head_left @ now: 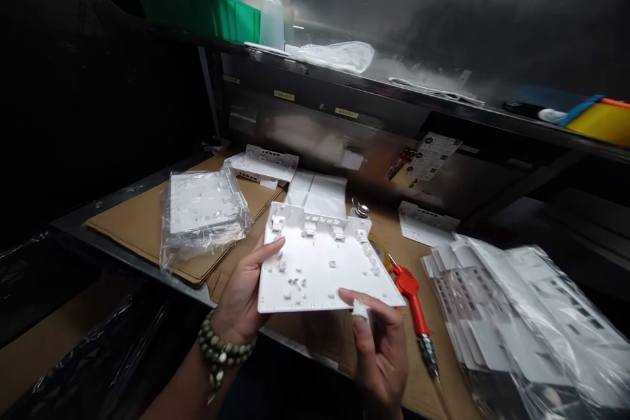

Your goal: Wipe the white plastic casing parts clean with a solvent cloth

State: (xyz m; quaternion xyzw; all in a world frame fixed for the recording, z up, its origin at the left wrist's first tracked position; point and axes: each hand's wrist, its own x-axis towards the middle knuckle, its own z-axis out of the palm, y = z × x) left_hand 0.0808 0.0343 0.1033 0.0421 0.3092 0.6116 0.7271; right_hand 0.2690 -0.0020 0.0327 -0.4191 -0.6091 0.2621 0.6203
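A white plastic housing panel (319, 275) with clips, posts and slots on its inner face is held tilted above the workbench. My left hand (243, 289) grips its left edge, thumb on the inner face and the other fingers hidden underneath. Near the lower right edge, my right hand (381, 341) pinches a small white piece (361, 310) between thumb and fingers. It looks like folded cloth or paper, but its kind is unclear. One right fingertip reaches over the panel's front edge. Just to the right lies a red air blow gun (412, 295).
Bagged white panels (204, 203) lie on cardboard (132, 216) at left. Further bagged panels (522, 321) are stacked at right. Loose white panels (263, 164) stand behind. A shelf above carries a green bin (211, 13) and a nozzle bottle (272, 16).
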